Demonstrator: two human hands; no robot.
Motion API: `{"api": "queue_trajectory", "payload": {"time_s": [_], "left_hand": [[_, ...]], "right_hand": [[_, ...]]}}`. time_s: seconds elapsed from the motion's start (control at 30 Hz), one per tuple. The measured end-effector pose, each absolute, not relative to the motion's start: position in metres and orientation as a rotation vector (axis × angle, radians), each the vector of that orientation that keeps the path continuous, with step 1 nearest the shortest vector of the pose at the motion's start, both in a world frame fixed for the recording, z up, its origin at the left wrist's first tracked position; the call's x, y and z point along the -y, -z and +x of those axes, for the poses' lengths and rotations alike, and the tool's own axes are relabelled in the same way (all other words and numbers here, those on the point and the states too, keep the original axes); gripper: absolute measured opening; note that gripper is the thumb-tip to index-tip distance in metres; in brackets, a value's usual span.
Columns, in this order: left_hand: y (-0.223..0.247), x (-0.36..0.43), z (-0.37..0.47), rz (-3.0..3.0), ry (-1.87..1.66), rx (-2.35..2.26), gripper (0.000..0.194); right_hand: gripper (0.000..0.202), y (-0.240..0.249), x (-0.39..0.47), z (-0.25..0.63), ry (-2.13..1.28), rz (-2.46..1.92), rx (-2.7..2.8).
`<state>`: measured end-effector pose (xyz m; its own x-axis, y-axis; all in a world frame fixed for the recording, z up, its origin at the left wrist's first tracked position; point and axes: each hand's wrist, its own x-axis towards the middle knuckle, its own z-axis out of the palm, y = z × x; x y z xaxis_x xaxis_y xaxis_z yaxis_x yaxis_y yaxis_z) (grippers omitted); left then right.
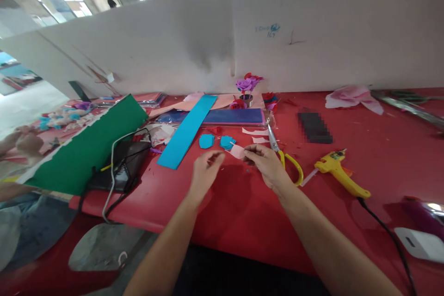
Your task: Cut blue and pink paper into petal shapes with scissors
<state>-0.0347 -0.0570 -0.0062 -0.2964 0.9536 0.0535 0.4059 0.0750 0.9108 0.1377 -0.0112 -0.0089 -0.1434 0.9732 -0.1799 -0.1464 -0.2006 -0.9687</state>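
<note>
My right hand (265, 164) pinches a small pink paper piece (237, 151) by its right edge, just above the red table (243, 208). My left hand (205, 172) hovers to the left of that piece, fingers loosely curled, holding nothing that I can see. Two small blue paper cut-outs (207, 140) (227, 142) lie just beyond the hands. Yellow-handled scissors (282, 155) lie right beside my right hand.
A long blue paper strip (187, 130), a green sheet (90, 148), a black pouch with cables (120, 169) and dark blue sheets (229, 116) lie left and behind. A yellow glue gun (340, 172) lies right. Paper flowers (247, 84) stand by the white partition (277, 41). Another person's hands (21, 141) are at far left.
</note>
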Motion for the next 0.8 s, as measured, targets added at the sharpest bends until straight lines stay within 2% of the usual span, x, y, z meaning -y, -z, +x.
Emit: {"api": "queue_trajectory", "payload": {"time_s": [0.1, 0.23, 0.43, 0.5, 0.6, 0.67, 0.8], "left_hand": [[-0.002, 0.04, -0.006, 1.107, -1.205, -1.403, 0.019], [-0.004, 0.016, 0.008, 0.985, -1.241, -1.358, 0.013], [0.012, 0.003, -0.002, 0.938, -1.257, -1.259, 0.015], [0.02, 0.001, -0.006, 0.877, -1.266, -1.264, 0.017], [0.024, -0.003, -0.012, 0.756, -1.296, -1.245, 0.018], [0.019, -0.006, -0.02, 0.683, -1.346, -1.161, 0.018], [-0.001, -0.013, -0.057, 0.527, -1.651, -1.024, 0.025]], "right_hand": [[0.013, 0.005, 0.012, 0.138, -1.52, -1.134, 1.032], [0.015, 0.004, 0.011, 0.139, -1.429, -1.144, 1.012], [0.012, 0.008, 0.005, 0.145, -1.314, -1.217, 1.138], [0.009, 0.004, 0.004, 0.155, -1.157, -1.313, 1.364], [0.006, -0.006, 0.005, 0.175, -0.686, -1.639, 1.891], [0.014, -0.011, 0.006, 0.189, -0.429, -1.888, 2.148], [0.032, -0.006, 0.001, 0.208, -0.383, -2.001, 2.407]]}}
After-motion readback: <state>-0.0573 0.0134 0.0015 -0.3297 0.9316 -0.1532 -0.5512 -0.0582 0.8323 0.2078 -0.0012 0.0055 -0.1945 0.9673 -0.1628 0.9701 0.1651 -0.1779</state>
